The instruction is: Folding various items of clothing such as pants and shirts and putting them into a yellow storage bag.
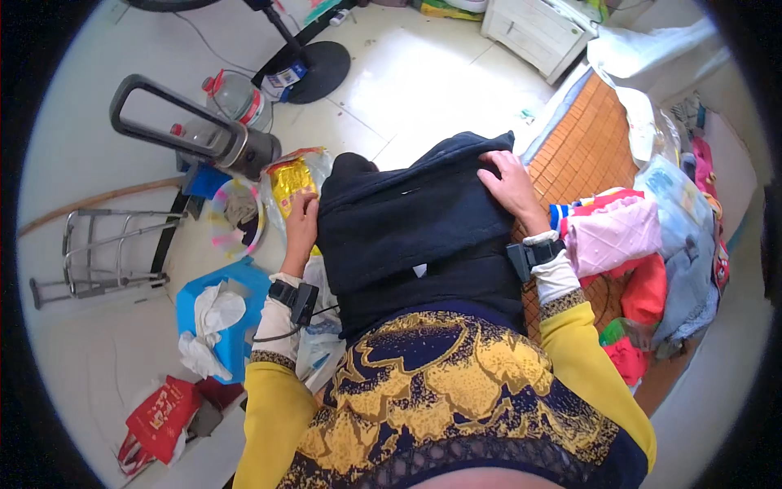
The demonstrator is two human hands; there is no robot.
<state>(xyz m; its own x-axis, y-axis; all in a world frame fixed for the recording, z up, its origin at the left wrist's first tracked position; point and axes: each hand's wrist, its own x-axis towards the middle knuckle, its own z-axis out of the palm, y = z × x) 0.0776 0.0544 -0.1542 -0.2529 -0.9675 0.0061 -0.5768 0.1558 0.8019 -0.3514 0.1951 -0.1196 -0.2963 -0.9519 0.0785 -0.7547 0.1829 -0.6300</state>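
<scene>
A black cloth garment (415, 226) lies folded across my lap, with a wide flap over its lower layer. A small white tag or patch (420, 270) shows at the flap's lower edge. My left hand (300, 227) is at the garment's left side, thumb upward; its other fingertips are partly hidden, so I cannot tell if it grips the cloth. Near the upper right corner, my right hand (508, 185) rests on the fabric with thumb and fingers apart. Dark wrist devices (537, 252) are strapped over both pale cuffs.
On the right, folded pink clothing (614, 235) and other garments lie on a woven mat (586, 134). A blue bin (256, 284) and a bladeless fan (244, 147) stand left. Further left is a metal walking frame (116, 244). A white cabinet (531, 36) stands ahead.
</scene>
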